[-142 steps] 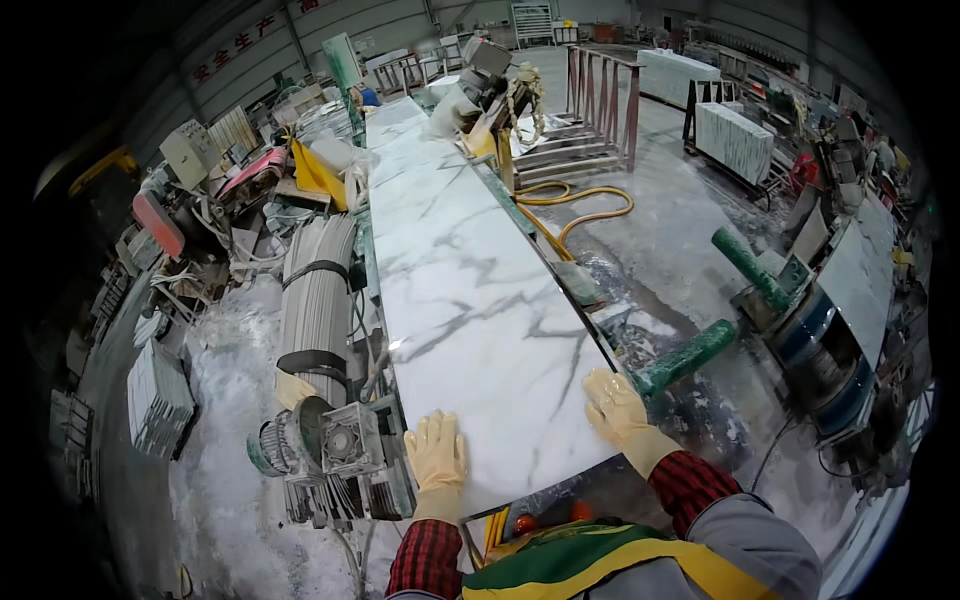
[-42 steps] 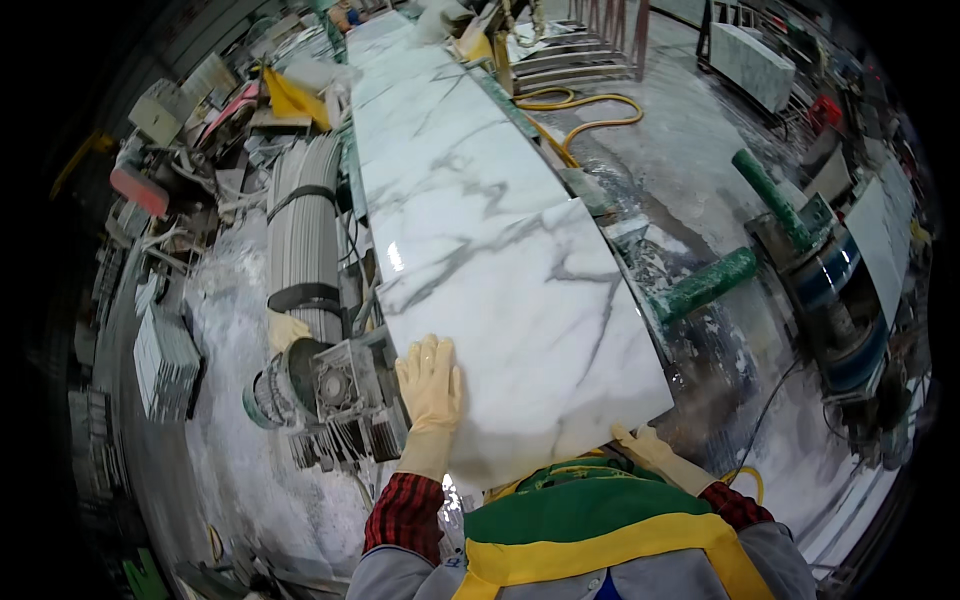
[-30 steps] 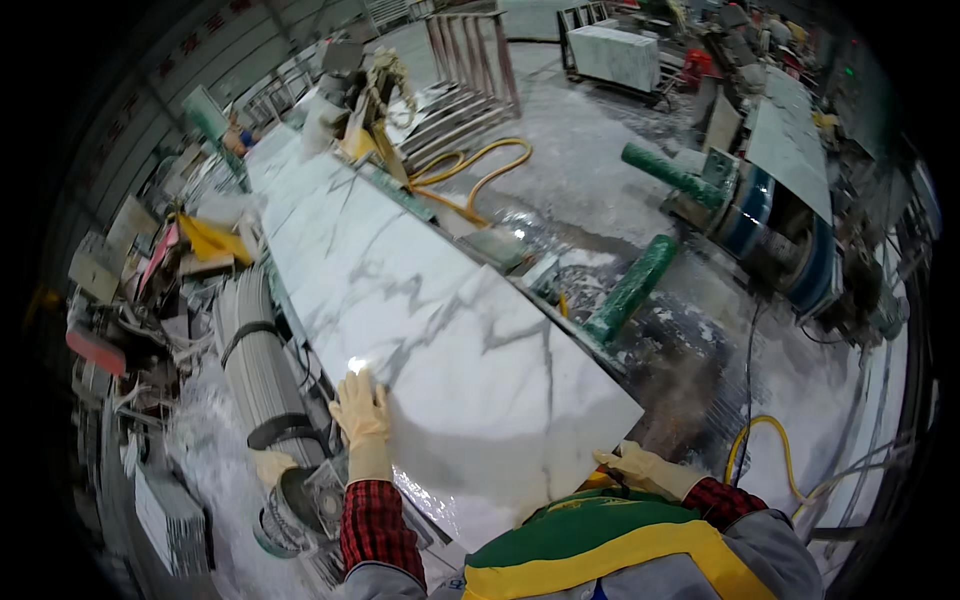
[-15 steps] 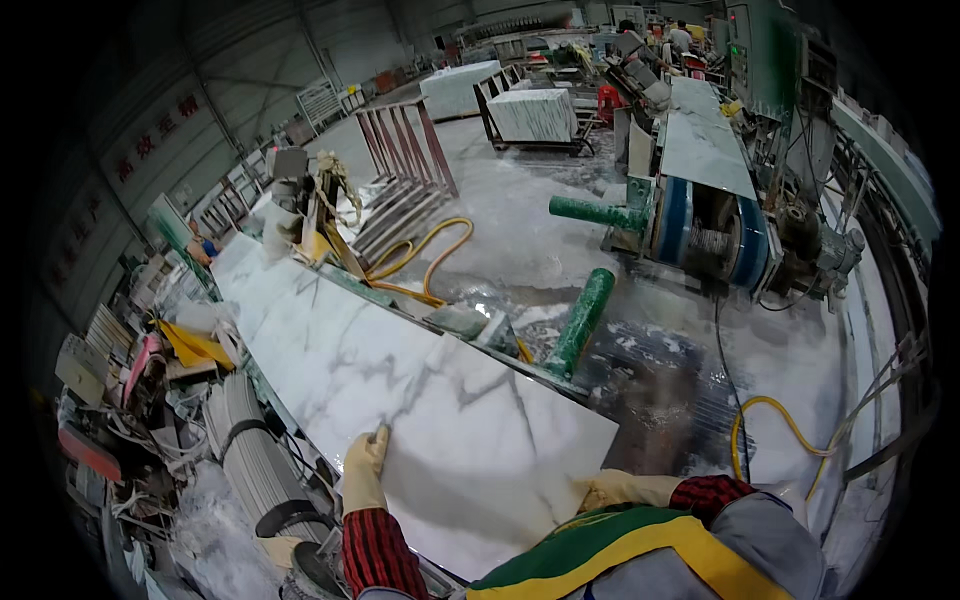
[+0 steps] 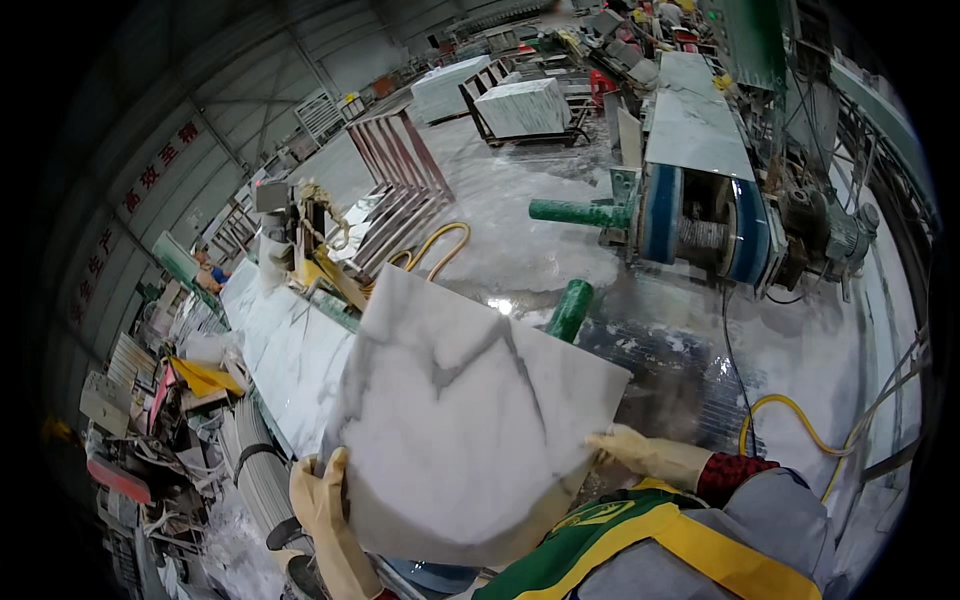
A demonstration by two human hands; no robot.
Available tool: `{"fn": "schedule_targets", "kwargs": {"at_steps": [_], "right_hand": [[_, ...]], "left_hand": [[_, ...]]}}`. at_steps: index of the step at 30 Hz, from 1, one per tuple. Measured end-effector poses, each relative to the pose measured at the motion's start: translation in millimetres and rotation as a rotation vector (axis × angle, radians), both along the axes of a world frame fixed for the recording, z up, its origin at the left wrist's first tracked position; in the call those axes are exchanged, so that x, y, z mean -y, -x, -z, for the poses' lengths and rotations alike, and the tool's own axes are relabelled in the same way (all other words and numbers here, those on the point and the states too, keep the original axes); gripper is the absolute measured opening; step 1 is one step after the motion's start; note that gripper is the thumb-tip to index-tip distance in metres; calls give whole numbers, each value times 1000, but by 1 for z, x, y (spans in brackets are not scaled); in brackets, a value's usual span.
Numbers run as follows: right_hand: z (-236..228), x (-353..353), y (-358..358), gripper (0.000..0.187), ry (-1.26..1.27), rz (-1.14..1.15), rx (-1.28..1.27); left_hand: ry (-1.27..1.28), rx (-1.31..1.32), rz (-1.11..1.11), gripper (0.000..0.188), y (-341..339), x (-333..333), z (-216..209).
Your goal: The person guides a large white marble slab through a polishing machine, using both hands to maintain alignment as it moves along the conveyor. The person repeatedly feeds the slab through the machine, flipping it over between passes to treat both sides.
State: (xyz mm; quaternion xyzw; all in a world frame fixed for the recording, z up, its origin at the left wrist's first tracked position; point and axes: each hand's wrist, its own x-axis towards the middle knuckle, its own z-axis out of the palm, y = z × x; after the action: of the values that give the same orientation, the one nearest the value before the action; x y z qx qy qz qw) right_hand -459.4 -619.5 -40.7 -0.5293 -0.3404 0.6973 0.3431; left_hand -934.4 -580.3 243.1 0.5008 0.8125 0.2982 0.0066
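**Slab piece now lifted clear in both hands**

A moment ago your gloved hands lay flat on the slab as it rested on the bench; now a cut piece of white marble (image 5: 470, 420) is up off it and tilted toward you, so its weight is yours alone. Your left hand (image 5: 325, 515) grips the lower left edge, fingers (image 5: 335, 480) curled over the face. Your right hand (image 5: 645, 455) pinches the right edge, fingers closed on it. The piece is thick, flat and polished, white with grey veins, its near corner rounded off. The long marble slab (image 5: 290, 350) remains on the bench behind. A green roller (image 5: 570, 310) stands just beyond, over a wet, slurry-coated floor (image 5: 560, 230).
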Motion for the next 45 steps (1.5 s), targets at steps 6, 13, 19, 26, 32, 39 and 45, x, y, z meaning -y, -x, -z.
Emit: {"fn": "schedule_targets", "kwargs": {"at_steps": [6, 13, 19, 26, 32, 39, 45], "right_hand": [[-88, -84, -161, 59, -372, 386, 87], [-231, -127, -350, 40, -474, 544, 370], [-170, -116, -446, 33, -341, 701, 228], [-43, -103, -532, 40, 0, 973, 171], [-15, -141, -592, 47, 183, 1104, 378], [19, -190, -627, 56, 333, 1129, 325], [75, -96, -625, 52, 160, 971, 324]], "left_hand": [[-337, 564, 219, 64, -117, -49, 47], [-262, 823, 290, 55, -303, -141, 116], [160, 727, 341, 64, -422, -189, 168], [555, 484, 525, 85, -526, -247, 209], [661, 366, 573, 76, -606, -330, 243], [797, 323, 675, 83, -658, -405, 244], [795, 201, 826, 80, -680, -441, 243]]}}
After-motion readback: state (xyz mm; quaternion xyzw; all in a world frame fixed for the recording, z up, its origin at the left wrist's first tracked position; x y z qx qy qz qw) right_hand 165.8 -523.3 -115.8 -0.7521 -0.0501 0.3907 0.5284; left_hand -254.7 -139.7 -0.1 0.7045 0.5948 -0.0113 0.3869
